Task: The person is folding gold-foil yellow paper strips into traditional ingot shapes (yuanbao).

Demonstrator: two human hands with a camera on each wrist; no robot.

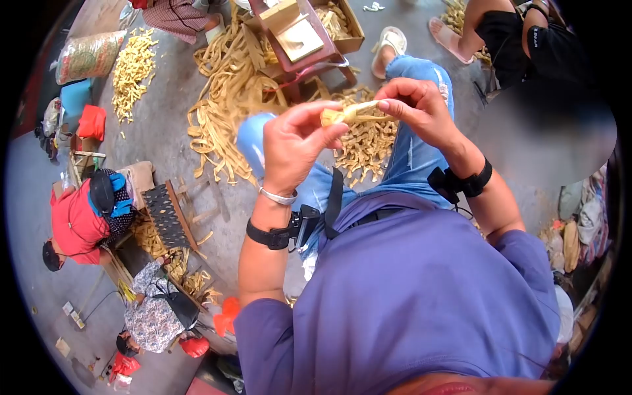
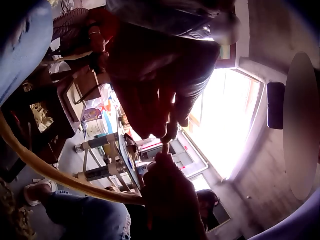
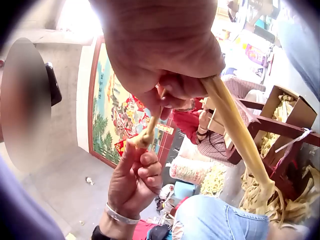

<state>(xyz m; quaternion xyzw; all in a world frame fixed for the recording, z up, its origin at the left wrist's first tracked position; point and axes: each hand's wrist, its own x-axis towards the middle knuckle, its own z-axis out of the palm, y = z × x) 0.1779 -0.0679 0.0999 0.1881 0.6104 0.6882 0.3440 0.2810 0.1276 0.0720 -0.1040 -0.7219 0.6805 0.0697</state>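
In front of my lap, both hands hold a soft, pale yellow strip (image 1: 352, 113) with a knot in it. My left hand (image 1: 293, 141), a silver bracelet on its wrist, pinches the knotted end between thumb and fingers. The thumb and fingers of my right hand (image 1: 421, 108) grip the strip on the other side of the knot. The right wrist view shows the knot (image 3: 144, 138) held just above my left thumb. From my right hand in that view, a long yellow length (image 3: 240, 135) trails down toward the loose strips. In the left wrist view, my left hand (image 2: 160, 75) is dark.
Long loose strips (image 1: 224, 125) lie heaped on the floor, and short knotted pieces (image 1: 365, 155) are piled between my legs. A dark red stool (image 1: 296, 39) stands ahead beside a cardboard box (image 1: 352, 41). Several people sit nearby; another heap of small pieces (image 1: 133, 72) is at left.
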